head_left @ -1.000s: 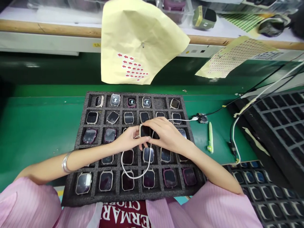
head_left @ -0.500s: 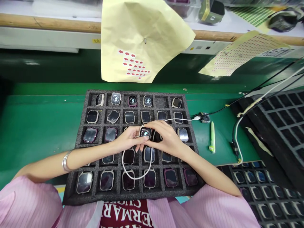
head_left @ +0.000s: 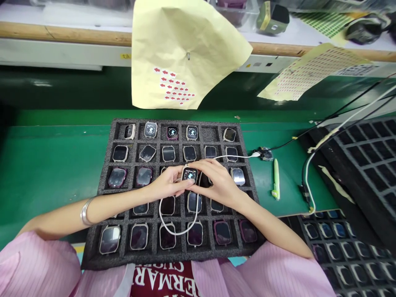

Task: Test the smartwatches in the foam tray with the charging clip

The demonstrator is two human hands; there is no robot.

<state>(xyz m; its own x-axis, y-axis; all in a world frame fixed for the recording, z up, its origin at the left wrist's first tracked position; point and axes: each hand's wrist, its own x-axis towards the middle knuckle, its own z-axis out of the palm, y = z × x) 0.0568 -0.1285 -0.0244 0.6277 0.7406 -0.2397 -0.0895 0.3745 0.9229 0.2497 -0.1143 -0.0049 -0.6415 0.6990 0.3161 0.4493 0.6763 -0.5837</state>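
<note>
Between my two hands a smartwatch (head_left: 189, 173) with a lit dial is held above the foam tray (head_left: 210, 133). My left hand (head_left: 170, 181) grips its left side, thumb on the lower part of the screen. My right hand (head_left: 218, 181) closes on the right side, fingers along the top edge and thumb below. A white cable (head_left: 173, 233) loops down beneath the watch and runs right behind my right hand; its end at the watch is hidden. Several other watches lie in the tray's compartments, including a lit purple-framed watch (head_left: 172, 132) in the back row.
Right of the tray lie a black cable connector (head_left: 266, 154) and a green pen-like tool (head_left: 275, 179). A second tray of watches (head_left: 343, 247) is at lower right, beside a stack of black trays (head_left: 365, 152). Yellow sticker paper (head_left: 182, 45) hangs from the shelf edge.
The fingers of my left hand have curled in beneath the watch. Both hands still hold the watch in nearly the same place.
</note>
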